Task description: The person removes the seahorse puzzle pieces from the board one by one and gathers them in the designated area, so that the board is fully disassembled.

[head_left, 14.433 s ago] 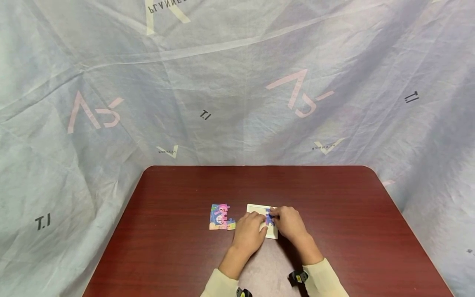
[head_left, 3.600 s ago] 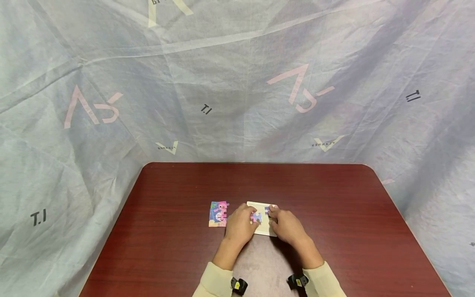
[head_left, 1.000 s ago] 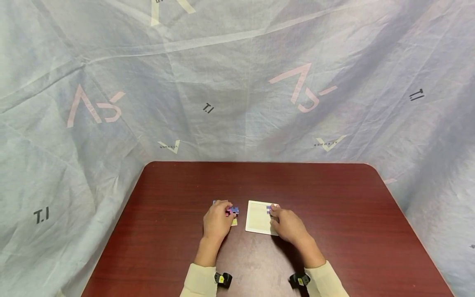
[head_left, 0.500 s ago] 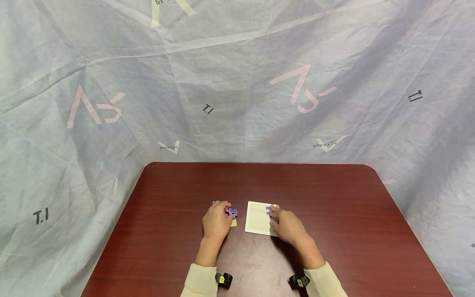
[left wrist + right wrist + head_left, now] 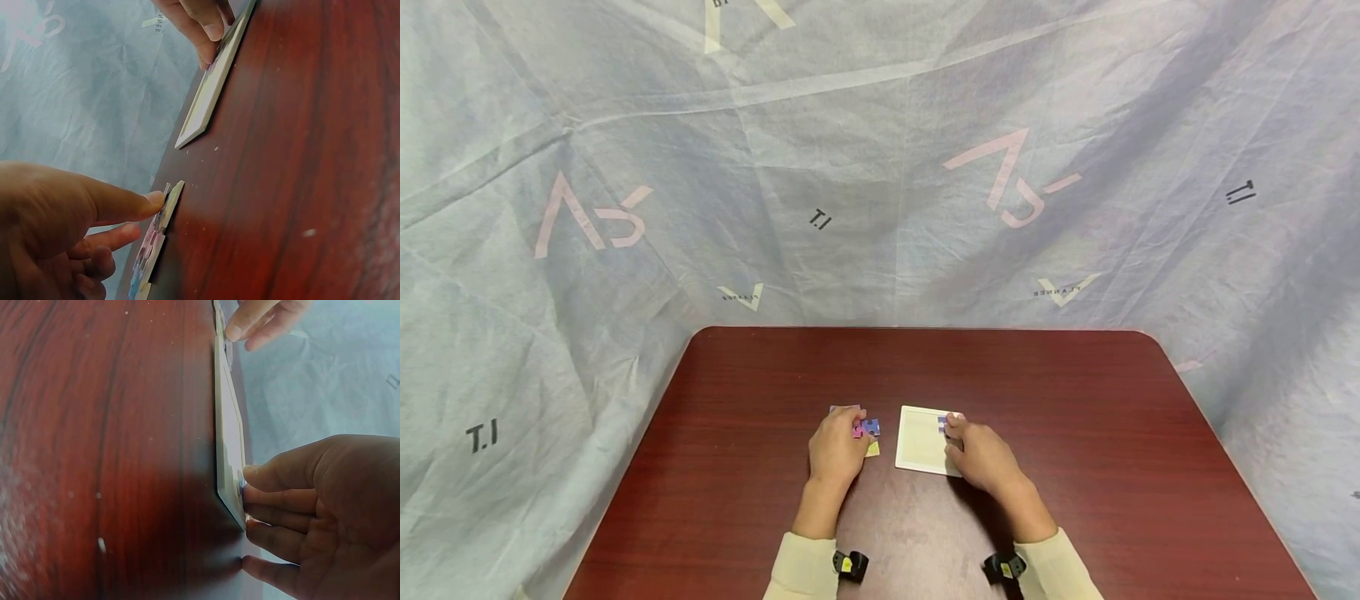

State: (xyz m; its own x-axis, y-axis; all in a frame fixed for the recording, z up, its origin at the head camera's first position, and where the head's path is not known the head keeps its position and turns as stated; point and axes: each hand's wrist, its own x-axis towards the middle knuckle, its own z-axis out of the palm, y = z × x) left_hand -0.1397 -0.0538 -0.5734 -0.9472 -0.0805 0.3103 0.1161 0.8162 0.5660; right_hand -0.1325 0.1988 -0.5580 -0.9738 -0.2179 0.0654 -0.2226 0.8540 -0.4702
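Note:
My left hand (image 5: 835, 448) lies over a partly joined jigsaw puzzle (image 5: 844, 407) on the table, hiding most of it. Its thumb and index finger pinch a blue-purple puzzle piece (image 5: 870, 427) at the puzzle's right side, above a yellow-green corner piece (image 5: 873, 450). In the left wrist view the thumb (image 5: 153, 199) touches that edge from above. To the right lies a cream puzzle tray (image 5: 917, 450). My right hand (image 5: 987, 454) holds a blue and white puzzle piece (image 5: 942, 424) in the tray's upper right corner, thumb and fingertips on it, partly covering it.
The dark red wooden table (image 5: 1060, 392) has rounded far corners. Grey printed cloth (image 5: 850, 167) hangs behind it and along both sides. A black wrist camera (image 5: 852, 566) sits on the left wrist, another black wrist camera (image 5: 1004, 567) on the right.
Since 3.6 s ago my left hand has carried a puzzle piece from over the tray to the puzzle on the left. Over the last second the piece shifted slightly left; my right hand stays put.

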